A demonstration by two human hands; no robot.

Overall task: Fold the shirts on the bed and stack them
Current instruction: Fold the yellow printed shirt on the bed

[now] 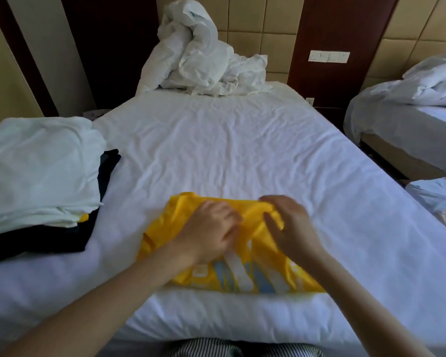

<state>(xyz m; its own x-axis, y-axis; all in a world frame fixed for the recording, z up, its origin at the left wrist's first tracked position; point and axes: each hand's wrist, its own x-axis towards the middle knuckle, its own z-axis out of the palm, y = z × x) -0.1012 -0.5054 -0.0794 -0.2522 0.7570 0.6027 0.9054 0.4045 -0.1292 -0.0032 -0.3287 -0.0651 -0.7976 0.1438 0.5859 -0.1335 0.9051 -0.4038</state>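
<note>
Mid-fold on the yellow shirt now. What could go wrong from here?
The yellow shirt lies at the near edge of the bed; a tug might slide it off.
Fabric is bunched where the left hand and right hand grip it, so the fold may set creased.
The stack at left looks uneven, white top offset over dark shirts; adding another could tip it.

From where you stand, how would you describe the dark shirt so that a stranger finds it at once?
On the big bed with the white sheet, look at the stack by its left side. The dark shirt lies at the bottom, under the folded white shirt. It is the only nearly black piece; the yellow shirt nearby is bright.
</note>
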